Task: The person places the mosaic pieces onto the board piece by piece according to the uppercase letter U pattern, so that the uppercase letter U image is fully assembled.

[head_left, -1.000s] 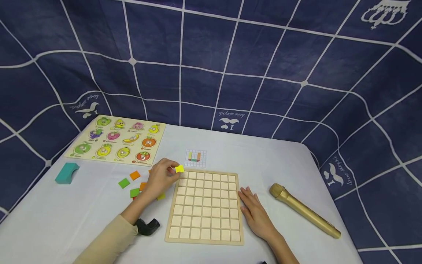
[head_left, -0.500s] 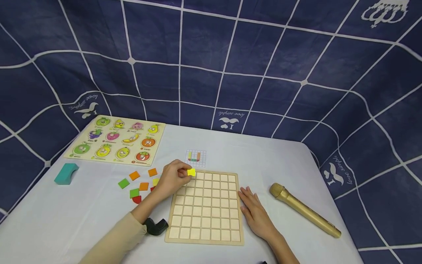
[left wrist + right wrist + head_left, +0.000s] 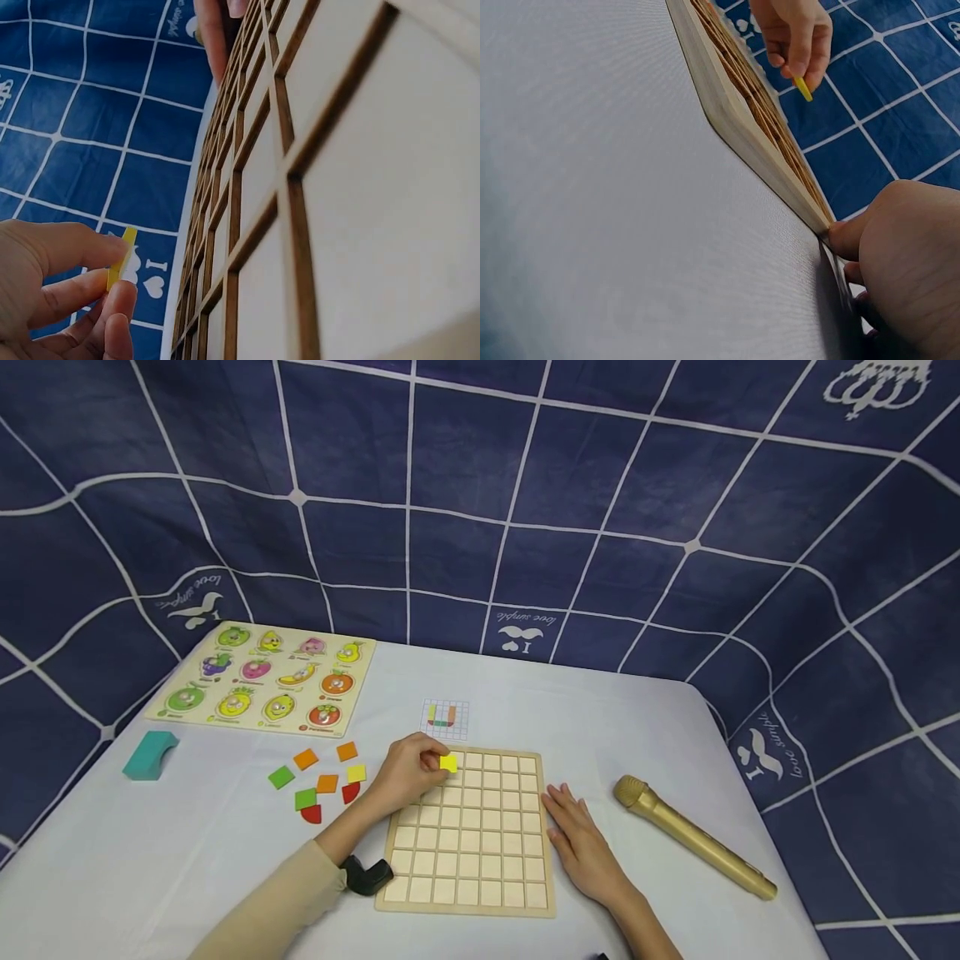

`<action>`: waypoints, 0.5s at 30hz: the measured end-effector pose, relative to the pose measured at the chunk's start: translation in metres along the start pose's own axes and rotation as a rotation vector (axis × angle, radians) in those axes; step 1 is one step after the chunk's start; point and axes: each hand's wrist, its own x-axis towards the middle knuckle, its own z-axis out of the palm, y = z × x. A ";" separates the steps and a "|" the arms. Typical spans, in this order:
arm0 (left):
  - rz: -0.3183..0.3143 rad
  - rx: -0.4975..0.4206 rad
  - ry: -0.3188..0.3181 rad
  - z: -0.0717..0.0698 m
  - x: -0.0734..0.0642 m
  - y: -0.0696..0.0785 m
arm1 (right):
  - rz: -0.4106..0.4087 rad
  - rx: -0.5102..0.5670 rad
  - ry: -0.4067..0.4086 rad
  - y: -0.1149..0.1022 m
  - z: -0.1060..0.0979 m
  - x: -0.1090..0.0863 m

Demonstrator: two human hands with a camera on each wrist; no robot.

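A yellow square tile (image 3: 448, 763) is pinched between the thumb and fingers of my left hand (image 3: 411, 770). It hovers over the upper left part of a wooden grid board (image 3: 471, 841). Seen from the left wrist, the tile (image 3: 122, 259) stands edge-on, clear of the board's ribs. My right hand (image 3: 585, 843) lies on the white tabletop with fingers extended, its fingertips touching the board's right edge. In the right wrist view the thumb meets the wooden rim (image 3: 761, 169). The board's visible cells hold no tiles.
Left of the board lie loose orange, green, yellow and red tiles (image 3: 327, 783). A pattern card (image 3: 457, 708) sits behind it. Farther left are a fruit puzzle (image 3: 258, 681) and a teal arch block (image 3: 151, 756). A gold microphone (image 3: 693, 837) lies at right.
My left hand has carried the yellow tile right and slightly nearer, from the board's upper left corner to over its top rows. Loose tiles behind the arm are uncovered. The right hand has stayed put.
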 end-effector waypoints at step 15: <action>-0.027 0.065 -0.032 -0.004 -0.003 -0.010 | 0.011 -0.011 -0.008 0.000 -0.001 0.001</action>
